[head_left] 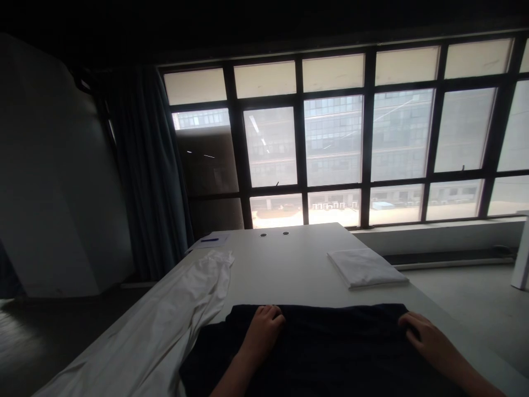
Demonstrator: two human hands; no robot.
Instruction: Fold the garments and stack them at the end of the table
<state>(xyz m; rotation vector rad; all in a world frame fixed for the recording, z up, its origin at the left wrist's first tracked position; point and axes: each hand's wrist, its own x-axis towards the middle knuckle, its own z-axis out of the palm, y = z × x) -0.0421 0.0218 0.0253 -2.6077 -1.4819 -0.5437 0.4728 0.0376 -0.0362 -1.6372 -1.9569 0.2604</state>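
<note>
A dark navy piece of cloth (pixel 339 347), perhaps a garment, lies spread over the near part of the white table (pixel 281 270). My left hand (pixel 266 328) has its fingers curled onto the cloth's far edge, left of the middle. At the far right corner, my right hand (pixel 427 336) holds the edge between thumb and bent fingers. Under the cloth's left side runs a crumpled white cloth (pixel 165 314), which stretches along the table's left edge. The near part of the dark cloth is cut off by the bottom of the view.
A folded white cloth (pixel 366 267) lies toward the right edge of the table. At the far left corner are a sheet of paper (pixel 219 242) and a blue pen (pixel 209 240). Two round cable holes (pixel 286 233) sit near the far edge. Beyond stand windows and a blue curtain (pixel 149 182).
</note>
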